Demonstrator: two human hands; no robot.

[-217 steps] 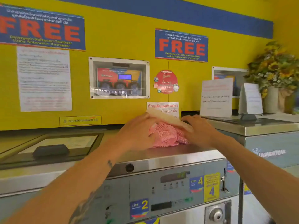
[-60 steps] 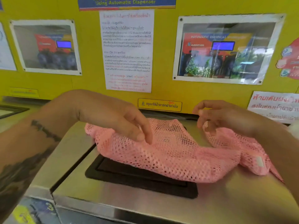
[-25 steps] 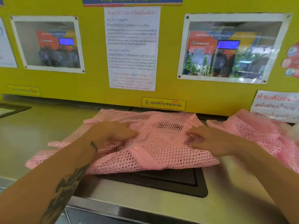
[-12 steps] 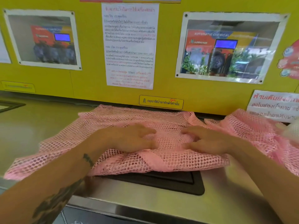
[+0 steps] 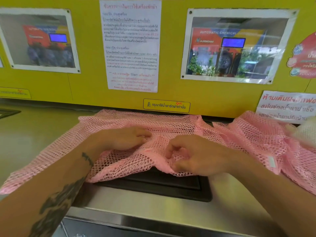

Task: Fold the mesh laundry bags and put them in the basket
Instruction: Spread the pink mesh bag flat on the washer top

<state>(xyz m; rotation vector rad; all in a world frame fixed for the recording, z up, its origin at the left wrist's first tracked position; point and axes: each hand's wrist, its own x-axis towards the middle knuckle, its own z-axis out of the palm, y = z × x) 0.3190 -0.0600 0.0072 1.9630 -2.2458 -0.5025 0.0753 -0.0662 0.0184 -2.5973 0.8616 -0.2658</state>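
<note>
Mesh bag [image 5: 119,161] hides the surface [image 5: 153,209]; left hand [image 5: 124,139] flat, right hand [image 5: 196,156] pinching it; second bag [image 5: 266,139] cut off.

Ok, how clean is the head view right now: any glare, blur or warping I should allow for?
Head view: even, bright light with soft shadows; reflections wash over the plastic-covered dispenser window; wide-angle bending curves the washer top's front edge; the right hand bunching the pink mesh bag is slightly smeared, the left hand sharper; the white item at far right is too blurred to identify.
</note>
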